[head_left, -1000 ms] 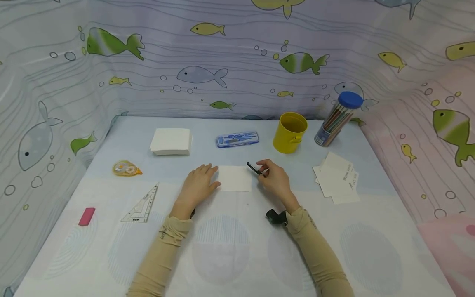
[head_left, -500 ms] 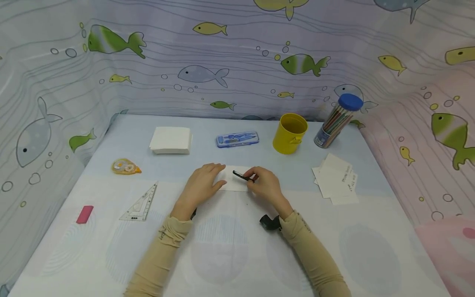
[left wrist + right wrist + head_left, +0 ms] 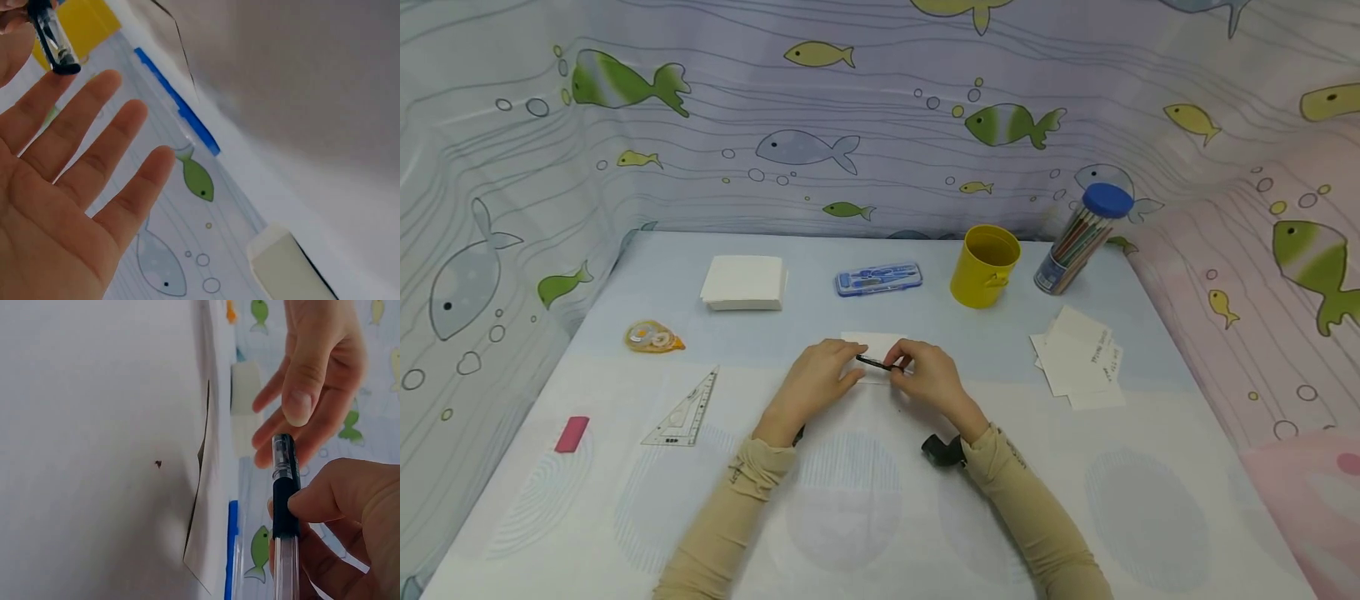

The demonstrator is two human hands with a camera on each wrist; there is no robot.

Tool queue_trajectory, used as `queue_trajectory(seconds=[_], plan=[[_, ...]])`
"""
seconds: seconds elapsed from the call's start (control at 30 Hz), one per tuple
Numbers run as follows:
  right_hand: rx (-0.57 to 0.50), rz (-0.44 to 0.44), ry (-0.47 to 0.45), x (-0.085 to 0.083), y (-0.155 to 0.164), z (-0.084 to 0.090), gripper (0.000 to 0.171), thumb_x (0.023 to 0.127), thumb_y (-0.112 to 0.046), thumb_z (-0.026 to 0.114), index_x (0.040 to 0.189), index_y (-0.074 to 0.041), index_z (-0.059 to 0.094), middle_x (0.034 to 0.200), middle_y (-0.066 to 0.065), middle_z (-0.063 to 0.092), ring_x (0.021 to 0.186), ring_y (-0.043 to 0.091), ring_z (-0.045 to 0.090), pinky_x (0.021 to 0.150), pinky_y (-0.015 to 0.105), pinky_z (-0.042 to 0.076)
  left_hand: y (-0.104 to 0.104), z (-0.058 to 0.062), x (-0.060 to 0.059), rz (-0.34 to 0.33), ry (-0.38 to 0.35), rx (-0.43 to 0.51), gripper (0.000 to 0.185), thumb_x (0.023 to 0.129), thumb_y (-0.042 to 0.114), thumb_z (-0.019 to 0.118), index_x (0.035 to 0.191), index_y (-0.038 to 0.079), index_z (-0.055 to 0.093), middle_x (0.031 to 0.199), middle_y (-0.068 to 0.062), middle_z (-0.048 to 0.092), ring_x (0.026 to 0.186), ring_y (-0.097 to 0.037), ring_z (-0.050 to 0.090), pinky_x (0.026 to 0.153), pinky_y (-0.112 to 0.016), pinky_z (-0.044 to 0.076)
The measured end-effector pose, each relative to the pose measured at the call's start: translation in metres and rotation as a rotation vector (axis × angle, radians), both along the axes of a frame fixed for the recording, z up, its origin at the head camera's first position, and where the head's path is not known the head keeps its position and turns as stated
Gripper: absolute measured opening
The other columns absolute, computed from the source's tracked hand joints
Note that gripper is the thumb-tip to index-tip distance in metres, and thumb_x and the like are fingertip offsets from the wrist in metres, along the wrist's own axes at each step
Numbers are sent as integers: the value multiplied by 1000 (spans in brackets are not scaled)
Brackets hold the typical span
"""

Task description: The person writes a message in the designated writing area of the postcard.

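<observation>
Right hand (image 3: 929,380) gripping pen (image 3: 875,362) over card (image 3: 872,343); left hand (image 3: 811,385) flat, fingers straight, beside it on tabletop (image 3: 880,500).

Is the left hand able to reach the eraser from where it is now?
Probably yes. The left hand is open, and only bare table and the set square lie between it and the eraser.

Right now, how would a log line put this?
right hand: holds pen | left hand: open beside pen | white card: under hands
</observation>
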State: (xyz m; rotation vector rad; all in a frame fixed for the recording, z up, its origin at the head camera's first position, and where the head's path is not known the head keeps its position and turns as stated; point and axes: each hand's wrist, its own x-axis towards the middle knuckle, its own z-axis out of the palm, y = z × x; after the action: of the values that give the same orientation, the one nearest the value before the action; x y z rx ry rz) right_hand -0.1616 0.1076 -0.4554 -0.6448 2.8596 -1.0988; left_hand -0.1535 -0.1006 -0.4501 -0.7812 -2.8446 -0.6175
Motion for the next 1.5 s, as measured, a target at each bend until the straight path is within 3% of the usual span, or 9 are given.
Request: queue_trajectory(seconds=[0.23,0.57,0.97,1.23,1.5], plan=[[-27,31,25,1,-1,0,15,80,-3,70,90,-13,69,87,0,72,79,18,66,65,27,49,5,-1,2,-28,52,-15,27,88,17,71,113,9,71,104,-8,74,98,-26,69,86,-41,55],[-54,42,23,0,-1,-1,15,80,-3,70,93,-13,69,89,0,73,78,16,66,65,26,49,5,-4,0,-6,146,26,13,85,15,74,97,12,76,89,-3,76,81,-22,70,73,-39,56],[-84,46,-56,-5,5,-6,20,86,-18,72,104,-11,70,89,1,73,79,14,67,60,22,48,0,-5,-2,28,113,39,11,85,15,74,95,15,76,93,-1,76,81,-21,71,71,-40,55],[-79,-69,-141,-11,13,-8,24,88,-30,71,108,-17,70,87,-1,70,75,11,61,61,23,44,-4,-1,-3,76,126,52,10,87,17,72,96,15,75,91,-2,76,74,-21,69,67,-40,53],[-26,-5,-100,-8,7,-6,18,90,-31,68,103,-19,74,85,-3,70,72,10,58,65,24,45,-1,-1,-2,55,145,67,11,87,18,72,96,14,75,89,-2,76,71,-20,68,67,-40,54]])
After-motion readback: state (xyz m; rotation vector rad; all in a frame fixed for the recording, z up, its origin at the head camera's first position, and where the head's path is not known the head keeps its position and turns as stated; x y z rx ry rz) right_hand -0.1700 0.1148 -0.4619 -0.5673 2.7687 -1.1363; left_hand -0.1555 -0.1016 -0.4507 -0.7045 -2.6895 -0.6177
